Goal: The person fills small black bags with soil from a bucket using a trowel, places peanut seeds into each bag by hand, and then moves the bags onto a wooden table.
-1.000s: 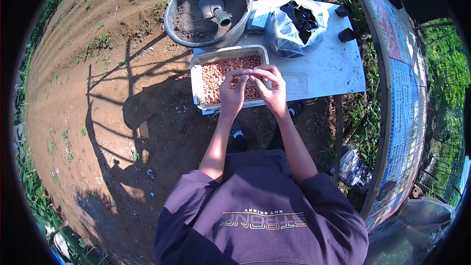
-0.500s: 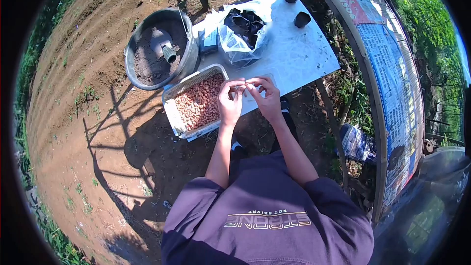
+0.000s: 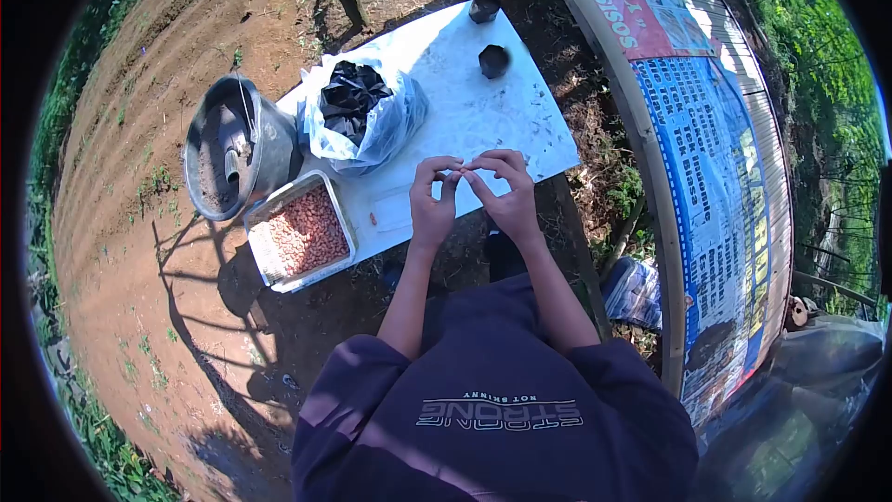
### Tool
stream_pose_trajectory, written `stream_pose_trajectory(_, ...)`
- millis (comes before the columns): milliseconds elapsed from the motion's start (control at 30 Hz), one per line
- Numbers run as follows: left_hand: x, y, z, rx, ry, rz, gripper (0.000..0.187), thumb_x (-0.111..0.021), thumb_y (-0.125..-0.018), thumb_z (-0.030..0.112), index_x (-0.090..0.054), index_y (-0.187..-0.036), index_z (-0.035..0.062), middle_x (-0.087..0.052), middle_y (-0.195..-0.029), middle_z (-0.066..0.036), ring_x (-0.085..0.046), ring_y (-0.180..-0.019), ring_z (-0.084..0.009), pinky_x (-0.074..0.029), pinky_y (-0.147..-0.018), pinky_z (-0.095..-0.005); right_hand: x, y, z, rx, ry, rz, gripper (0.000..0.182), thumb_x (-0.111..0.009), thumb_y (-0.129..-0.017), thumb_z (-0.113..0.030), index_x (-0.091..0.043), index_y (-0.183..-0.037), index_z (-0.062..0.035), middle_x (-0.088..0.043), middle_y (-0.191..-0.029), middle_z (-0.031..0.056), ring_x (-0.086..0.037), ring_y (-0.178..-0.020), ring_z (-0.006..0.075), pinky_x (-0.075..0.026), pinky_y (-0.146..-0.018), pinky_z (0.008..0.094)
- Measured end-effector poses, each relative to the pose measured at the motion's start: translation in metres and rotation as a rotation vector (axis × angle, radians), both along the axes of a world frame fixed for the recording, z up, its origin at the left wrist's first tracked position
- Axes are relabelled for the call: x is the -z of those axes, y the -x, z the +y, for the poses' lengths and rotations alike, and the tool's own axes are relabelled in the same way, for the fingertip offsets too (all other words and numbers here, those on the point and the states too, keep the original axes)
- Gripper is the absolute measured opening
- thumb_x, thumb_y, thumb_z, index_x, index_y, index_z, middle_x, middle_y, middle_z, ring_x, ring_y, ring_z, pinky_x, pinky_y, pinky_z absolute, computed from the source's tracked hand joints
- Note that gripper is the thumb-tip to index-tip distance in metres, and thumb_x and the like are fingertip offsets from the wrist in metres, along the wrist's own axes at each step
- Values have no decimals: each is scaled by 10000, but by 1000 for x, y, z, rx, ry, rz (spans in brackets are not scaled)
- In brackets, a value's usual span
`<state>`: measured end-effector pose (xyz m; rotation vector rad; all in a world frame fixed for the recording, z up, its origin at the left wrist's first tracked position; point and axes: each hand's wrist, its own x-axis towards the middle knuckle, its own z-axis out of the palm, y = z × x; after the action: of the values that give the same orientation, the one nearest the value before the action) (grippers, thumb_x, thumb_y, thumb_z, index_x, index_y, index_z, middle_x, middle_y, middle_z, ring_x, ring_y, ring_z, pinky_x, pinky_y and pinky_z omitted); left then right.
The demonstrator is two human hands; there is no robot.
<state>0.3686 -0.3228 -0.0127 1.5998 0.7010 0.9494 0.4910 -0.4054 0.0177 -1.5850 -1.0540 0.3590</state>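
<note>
My left hand (image 3: 432, 200) and my right hand (image 3: 502, 191) meet fingertip to fingertip above the near edge of a white table (image 3: 465, 112). They pinch something small between them, too small to make out. To their left a clear plastic tray (image 3: 299, 232) filled with peanuts rests at the table's corner. A single peanut (image 3: 373, 218) lies on the table just left of my left hand, beside a small clear container (image 3: 395, 209).
A clear plastic bag (image 3: 362, 116) holding black material sits at the table's left. A metal basin (image 3: 226, 149) of soil with a tool in it stands beyond the tray. Two small black pots (image 3: 493, 60) are at the far end. A printed banner fence (image 3: 706, 149) runs along the right.
The view has swung right, so the tray, basin and bag have shifted left. My hands have left the tray and now sit over bare table, still joined at the fingertips.
</note>
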Motion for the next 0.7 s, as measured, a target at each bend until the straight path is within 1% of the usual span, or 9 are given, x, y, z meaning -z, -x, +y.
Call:
stream_pose_trajectory(33,-4,-17,-3,-12,17,-16,82,-621,-988,76,-623,-1060,36,-662,-1084,-75,-630,-1003,-166,-487,-838,-295,-5,-17,-2,-2,-3,-41,165,-804,-831,-117,-761,-991,-117,-657,-1042,44,-586,-1020,185,-471,-784,312)
stream_pose_trajectory(100,-12,-39,-14,-48,60,-41,84,-641,-968,76,-633,-1047,49,-675,-1063,-67,-640,-989,-180,-487,-790,-290,-15,-41,-5,-10,-12,-67,168,-808,-829,-127,-763,-991,-117,-633,-1081,51,-577,-1044,198,-469,-805,320)
stream_pose_trajectory(167,-20,-54,-19,-57,115,-50,81,-632,-976,77,-629,-1051,47,-676,-1065,-66,-644,-992,-176,-490,-790,-288,-20,-56,-6,-39,-23,-73,171,-809,-828,-128,-765,-993,-119,-617,-1112,56,-571,-1049,201,-469,-827,325)
stream_pose_trajectory(267,-30,-60,-19,-65,123,-36,80,-626,-980,73,-627,-1055,46,-677,-1069,-65,-648,-989,-170,-492,-787,-287,-29,-67,-6,-61,9,-29,167,-805,-833,-126,-766,-996,-119,-596,-1142,66,-565,-1049,206,-468,-868,336)
stream_pose_trajectory(367,-30,-65,-10,-41,138,-41,85,-632,-975,69,-631,-1057,45,-679,-1079,-65,-649,-992,-163,-494,-778,-287,-31,-70,-3,-57,30,-39,165,-799,-839,-125,-763,-1000,-122,-591,-1142,71,-561,-1044,209,-466,-885,336)
stream_pose_trajectory(500,-34,-69,-3,-62,160,-66,105,-664,-951,65,-648,-1054,52,-680,-1077,-63,-648,-993,-161,-496,-774,-282,-29,-72,6,-32,-3,-43,162,-800,-847,-156,-756,-996,-112,-585,-1147,77,-560,-1046,208,-462,-857,328)
stream_pose_trajectory(567,-40,-66,1,-75,112,-21,113,-688,-929,54,-664,-1039,57,-677,-1080,-68,-649,-986,-170,-505,-768,-282,-29,-72,10,-27,-10,-47,160,-796,-857,-178,-753,-995,-109,-582,-1150,74,-562,-1043,201,-459,-845,326)
stream_pose_trajectory(700,-40,-62,13,-86,-9,8,127,-720,-893,31,-688,-1012,61,-668,-1092,-85,-649,-981,-189,-524,-754,-286,-27,-67,21,-33,100,168,158,-776,-888,-211,-755,-1001,-101,-578,-1158,67,-570,-1025,158,-464,-796,299)
